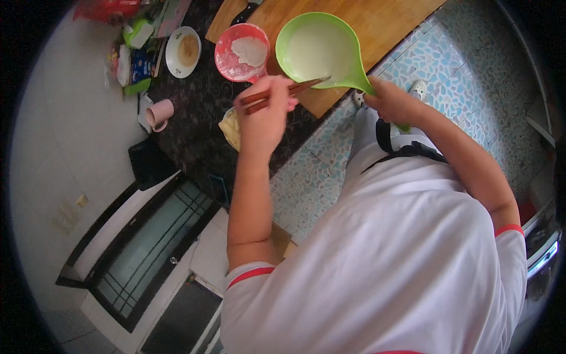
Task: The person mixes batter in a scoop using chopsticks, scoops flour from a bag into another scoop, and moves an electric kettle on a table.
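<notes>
My left hand (263,112) is closed around brown wooden chopsticks (306,84), whose tips reach over the near rim of a green plastic dipper (354,44). Pale white liquid fills much of that dipper. Its handle is gripped by my right hand (392,101), and the bowl part is above the wooden board's edge. Close to my left hand, a red dipper (223,52) holds white powder, with some stuck to its wall. Partly hidden behind my left wrist is a dish with something yellowish (230,128) in it.
A wooden board (389,23) lies on the dark counter (194,118), with a black-handled knife (244,13) on it. Also there are a white bowl (171,52) with brownish residue and a pink mug (160,114). Tiled floor (306,183) lies beyond the counter's edge.
</notes>
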Action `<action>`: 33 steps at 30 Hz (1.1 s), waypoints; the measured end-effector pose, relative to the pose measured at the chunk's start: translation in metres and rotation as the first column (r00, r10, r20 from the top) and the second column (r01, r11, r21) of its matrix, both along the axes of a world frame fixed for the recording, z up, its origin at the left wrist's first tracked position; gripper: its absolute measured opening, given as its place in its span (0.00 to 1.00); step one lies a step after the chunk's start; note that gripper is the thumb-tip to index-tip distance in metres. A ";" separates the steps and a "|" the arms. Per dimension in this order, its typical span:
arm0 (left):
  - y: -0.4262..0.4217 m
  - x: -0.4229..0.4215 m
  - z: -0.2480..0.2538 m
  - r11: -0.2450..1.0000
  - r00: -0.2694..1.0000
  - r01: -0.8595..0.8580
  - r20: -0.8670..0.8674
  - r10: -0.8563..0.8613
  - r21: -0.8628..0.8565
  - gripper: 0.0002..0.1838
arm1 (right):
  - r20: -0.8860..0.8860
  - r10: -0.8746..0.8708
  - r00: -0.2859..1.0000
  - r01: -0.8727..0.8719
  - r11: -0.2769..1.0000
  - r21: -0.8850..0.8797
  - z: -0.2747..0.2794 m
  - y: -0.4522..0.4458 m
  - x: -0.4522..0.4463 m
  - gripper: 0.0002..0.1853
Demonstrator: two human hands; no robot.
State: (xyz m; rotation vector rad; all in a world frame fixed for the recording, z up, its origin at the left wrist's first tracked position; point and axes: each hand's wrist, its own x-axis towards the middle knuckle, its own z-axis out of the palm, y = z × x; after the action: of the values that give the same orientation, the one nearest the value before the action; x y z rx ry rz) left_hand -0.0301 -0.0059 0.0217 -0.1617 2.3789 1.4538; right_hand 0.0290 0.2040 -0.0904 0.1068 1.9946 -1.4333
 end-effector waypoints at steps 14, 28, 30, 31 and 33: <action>0.004 -0.036 -0.012 0.992 0.950 0.128 -0.287 -0.125 -0.009 0.10 | 0.080 -0.003 0.997 0.002 1.000 0.006 0.008 0.000 -0.004 0.15; -0.007 -0.035 -0.001 0.971 0.890 0.209 -0.387 -0.239 -0.119 0.06 | 0.127 0.012 0.992 -0.009 1.000 -0.021 0.011 0.001 -0.004 0.13; -0.007 -0.033 0.019 0.971 0.908 0.166 -0.358 -0.218 -0.169 0.06 | 0.121 0.007 0.993 -0.004 1.000 -0.024 0.010 0.001 -0.004 0.13; -0.002 -0.031 0.025 0.961 0.905 0.177 -0.347 -0.244 -0.215 0.05 | 0.107 0.014 0.994 -0.011 1.000 -0.029 0.009 0.001 -0.004 0.13; -0.004 -0.038 0.004 0.954 0.872 0.263 -0.388 -0.298 -0.143 0.05 | 0.086 0.026 0.996 -0.024 0.999 -0.028 0.006 0.002 -0.004 0.14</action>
State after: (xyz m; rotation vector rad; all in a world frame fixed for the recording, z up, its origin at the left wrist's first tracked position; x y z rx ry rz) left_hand -0.0680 -0.0095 0.0259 0.4991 2.6452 1.3464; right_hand 0.0250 0.2058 -0.0839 0.1290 1.9003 -1.4150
